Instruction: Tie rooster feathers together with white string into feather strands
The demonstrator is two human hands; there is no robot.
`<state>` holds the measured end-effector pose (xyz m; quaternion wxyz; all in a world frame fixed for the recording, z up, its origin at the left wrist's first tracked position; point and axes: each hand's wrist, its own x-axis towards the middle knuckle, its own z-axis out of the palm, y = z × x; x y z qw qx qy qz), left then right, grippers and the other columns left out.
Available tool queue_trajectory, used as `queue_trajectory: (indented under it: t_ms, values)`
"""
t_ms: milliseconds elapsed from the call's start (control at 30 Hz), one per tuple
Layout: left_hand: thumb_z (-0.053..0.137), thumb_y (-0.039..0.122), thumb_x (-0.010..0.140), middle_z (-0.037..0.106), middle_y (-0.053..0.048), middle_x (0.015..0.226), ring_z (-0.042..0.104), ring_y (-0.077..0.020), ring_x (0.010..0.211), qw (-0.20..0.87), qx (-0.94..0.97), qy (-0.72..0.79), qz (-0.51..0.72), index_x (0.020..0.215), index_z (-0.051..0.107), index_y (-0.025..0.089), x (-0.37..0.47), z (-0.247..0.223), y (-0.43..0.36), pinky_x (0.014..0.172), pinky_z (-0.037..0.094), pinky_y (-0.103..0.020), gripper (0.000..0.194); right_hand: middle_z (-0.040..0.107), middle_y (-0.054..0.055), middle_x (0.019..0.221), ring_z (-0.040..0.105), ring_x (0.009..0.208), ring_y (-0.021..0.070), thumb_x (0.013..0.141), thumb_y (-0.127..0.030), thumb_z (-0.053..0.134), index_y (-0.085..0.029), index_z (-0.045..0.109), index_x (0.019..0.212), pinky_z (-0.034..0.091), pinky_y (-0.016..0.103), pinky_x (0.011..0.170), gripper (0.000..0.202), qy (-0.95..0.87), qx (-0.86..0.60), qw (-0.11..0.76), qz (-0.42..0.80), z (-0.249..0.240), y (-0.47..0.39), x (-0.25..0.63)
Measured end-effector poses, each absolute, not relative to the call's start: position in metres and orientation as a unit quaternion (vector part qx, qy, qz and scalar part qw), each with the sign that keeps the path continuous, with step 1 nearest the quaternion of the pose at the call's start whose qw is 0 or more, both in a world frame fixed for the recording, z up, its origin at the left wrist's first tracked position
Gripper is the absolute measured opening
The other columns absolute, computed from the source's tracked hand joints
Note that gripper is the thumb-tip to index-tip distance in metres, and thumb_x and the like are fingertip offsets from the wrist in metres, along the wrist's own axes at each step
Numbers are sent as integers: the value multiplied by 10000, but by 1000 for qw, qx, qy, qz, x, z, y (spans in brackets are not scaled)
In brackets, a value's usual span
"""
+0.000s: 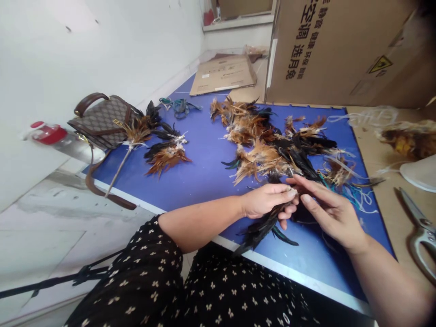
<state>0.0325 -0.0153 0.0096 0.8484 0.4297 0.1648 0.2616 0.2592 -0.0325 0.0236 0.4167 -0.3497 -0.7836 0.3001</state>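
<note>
My left hand (267, 200) is closed around a bunch of black feathers (260, 229). The dark plumes hang down toward the table's front edge, and their pale quill ends poke out between thumb and fingers. Beside those ends is my right hand (332, 215), its fingers stretched out and the thumb apart; I make out nothing in it. Just beyond both hands spreads a pile of brown and black feathers (252, 125) on the blue table mat (200, 190). To the left lie a small feather bunch (168, 159) and a feather bunch on a thin stick (121, 168).
A patterned handbag (102, 120) and a red-capped water bottle (68, 143) are at the left. Flat cardboard (223, 75) and a large carton (327, 59) stand behind. At the right are scissors (422, 222), a white rounded object (420, 175) and tangled pale strings (371, 116).
</note>
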Motion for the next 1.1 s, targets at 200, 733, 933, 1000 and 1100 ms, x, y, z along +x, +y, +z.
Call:
queue_trajectory:
  t_ms: [200,733,933,1000,1100]
  values:
    - [788,668,970,591,22,830,602,-89,646,841,436,178,267,1018,583,160,32,6,-13,627,674,-318,550,792,41,1484,755,1373,248,1098,-210,698,-407,726,1551,600,452,1223,495,-815,-315,395,284,21,-31,260]
    - [748,582,1031,422,77,747,368,-43,548,860,396,196,256,977,558,191,27,21,-16,513,365,-172,438,758,60,1539,751,1385,282,1109,-344,698,-391,686,1595,613,504,1218,488,-783,-356,386,334,26,-33,261]
    - [654,459,1110,407,63,732,362,-64,557,813,323,188,446,904,547,197,25,41,-9,580,399,-204,350,822,80,1413,838,1152,271,1085,-534,716,-334,777,1478,677,499,1121,445,-654,-495,440,365,31,-40,257]
    - [616,424,1133,460,51,735,448,-80,592,778,310,185,514,907,549,199,24,46,-6,681,487,-240,326,834,80,1385,845,1133,276,1086,-573,699,-323,794,1434,675,513,1118,439,-642,-515,433,368,34,-42,251]
    - [579,410,1150,635,-1,821,657,-133,762,735,323,177,569,938,546,208,25,51,-6,841,557,-293,294,845,95,1350,832,1179,294,1094,-594,669,-288,797,1391,651,526,1146,446,-682,-505,386,361,38,-43,237]
